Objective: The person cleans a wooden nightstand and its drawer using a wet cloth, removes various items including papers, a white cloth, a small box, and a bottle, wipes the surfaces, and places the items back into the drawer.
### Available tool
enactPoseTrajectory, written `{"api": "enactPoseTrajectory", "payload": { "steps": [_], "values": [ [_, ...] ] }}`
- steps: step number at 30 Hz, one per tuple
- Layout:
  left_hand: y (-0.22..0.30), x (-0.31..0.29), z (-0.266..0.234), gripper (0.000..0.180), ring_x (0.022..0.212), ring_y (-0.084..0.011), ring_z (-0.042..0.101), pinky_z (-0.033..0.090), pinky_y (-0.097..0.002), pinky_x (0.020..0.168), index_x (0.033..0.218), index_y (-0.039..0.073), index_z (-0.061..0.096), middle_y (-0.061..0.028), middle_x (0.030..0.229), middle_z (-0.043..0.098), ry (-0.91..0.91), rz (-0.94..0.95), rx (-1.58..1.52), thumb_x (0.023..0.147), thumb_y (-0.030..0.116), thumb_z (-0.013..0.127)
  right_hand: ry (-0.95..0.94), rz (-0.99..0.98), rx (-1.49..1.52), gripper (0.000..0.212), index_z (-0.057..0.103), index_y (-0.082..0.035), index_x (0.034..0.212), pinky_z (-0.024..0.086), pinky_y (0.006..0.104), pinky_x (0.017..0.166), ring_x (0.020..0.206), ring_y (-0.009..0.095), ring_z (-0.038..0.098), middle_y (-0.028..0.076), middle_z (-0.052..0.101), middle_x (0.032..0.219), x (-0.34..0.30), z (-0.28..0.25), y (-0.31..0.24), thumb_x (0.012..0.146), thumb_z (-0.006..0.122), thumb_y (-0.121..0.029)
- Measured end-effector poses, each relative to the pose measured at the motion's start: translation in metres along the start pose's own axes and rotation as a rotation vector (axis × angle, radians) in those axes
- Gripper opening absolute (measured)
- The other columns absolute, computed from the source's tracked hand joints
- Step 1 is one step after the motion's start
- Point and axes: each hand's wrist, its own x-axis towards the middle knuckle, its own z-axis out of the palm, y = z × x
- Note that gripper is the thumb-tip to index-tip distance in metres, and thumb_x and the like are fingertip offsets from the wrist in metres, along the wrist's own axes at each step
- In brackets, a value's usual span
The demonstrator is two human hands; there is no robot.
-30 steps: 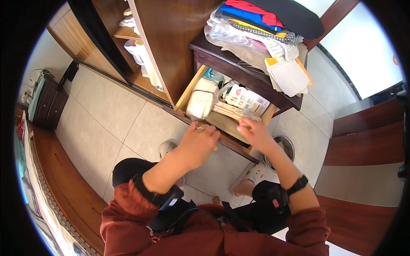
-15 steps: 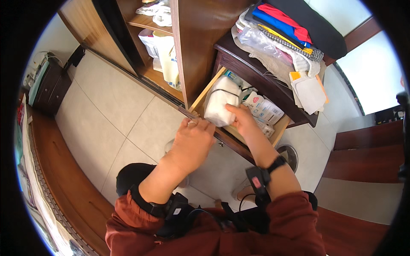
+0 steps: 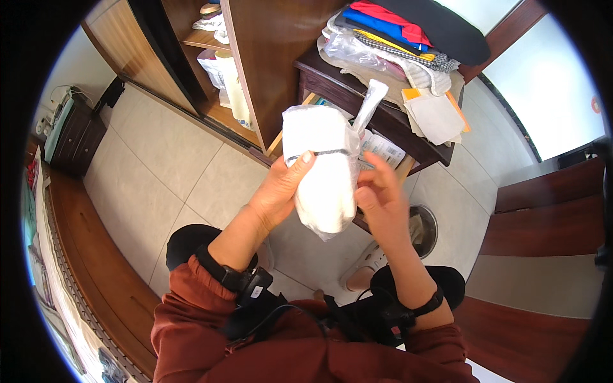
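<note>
Head view: left hand [image 3: 279,189] clamped on bundle [image 3: 324,191], 8 o'clock; right hand [image 3: 387,207] at 4, fingers parted — contact unclear. Likely light, soft, slick — best held at strap [image 3: 332,152].

A head-worn fisheye camera looks steeply down over both hands [image 3: 276,191] [image 3: 386,207].

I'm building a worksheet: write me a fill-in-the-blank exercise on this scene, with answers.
The left hand holds a bundle that is coloured ____.
The band around it is coloured ____.
The drawer behind it stands ____.
The round container stands toward the person's ____ side.
Missing words: white; black; open; right.
</note>
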Motion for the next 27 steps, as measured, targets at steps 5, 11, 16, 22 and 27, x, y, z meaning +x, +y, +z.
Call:
{"api": "enactPoseTrajectory", "payload": {
  "steps": [5,11,16,22,27],
  "values": [
    [-0.003,-0.003,-0.005,0.059,0.101,-0.0174,0.056,0.046,-0.0312,0.088,0.122,0.002,0.045,-0.0088,0.111,0.057,-0.084,-0.162,-0.138,0.083,0.043,0.060,0.079,-0.192,-0.185,0.020,0.057,0.000,0.105,0.043,0.0215,0.070,0.077,0.009,0.054,0.003,0.055,0.090,0.007,-0.020,-0.014,0.085,0.057,-0.002],
    [-0.010,0.000,-0.013,0.065,0.100,-0.0229,0.056,0.047,-0.0338,0.088,0.126,0.000,0.039,-0.0131,0.113,0.055,-0.070,-0.265,-0.074,0.081,0.041,0.062,-0.015,-0.099,-0.080,0.025,0.056,0.000,0.105,0.044,0.0216,0.074,0.087,0.011,0.052,0.003,0.050,0.097,0.000,0.006,-0.001,0.081,0.061,-0.002],
    [0.005,-0.010,-0.025,0.063,0.095,-0.0223,0.058,0.050,-0.0328,0.083,0.123,-0.003,0.041,-0.0136,0.108,0.057,0.219,-0.117,-0.040,0.080,0.038,0.064,-0.032,0.179,0.008,0.018,0.060,-0.001,0.099,0.047,0.0223,0.068,0.080,0.010,0.056,0.003,0.058,0.089,0.023,-0.028,0.028,0.083,0.060,-0.010],
    [0.024,-0.018,-0.043,0.057,0.099,-0.0231,0.057,0.049,-0.0347,0.085,0.122,-0.003,0.041,-0.0139,0.111,0.056,0.536,0.119,-0.066,0.084,0.036,0.060,-0.104,0.015,-0.837,0.024,0.061,-0.003,0.101,0.048,0.0343,0.077,0.090,0.025,0.061,0.012,0.061,0.101,0.068,-0.090,0.096,0.079,0.062,-0.012],
    [0.021,-0.015,-0.046,0.054,0.100,-0.0211,0.056,0.046,-0.0335,0.087,0.123,-0.002,0.042,-0.0124,0.114,0.055,0.626,0.127,-0.054,0.086,0.034,0.059,-0.343,0.258,-1.209,0.031,0.059,-0.005,0.106,0.043,0.0397,0.087,0.105,0.030,0.052,0.015,0.053,0.112,0.084,-0.080,0.147,0.077,0.062,-0.016]
  ]
}}
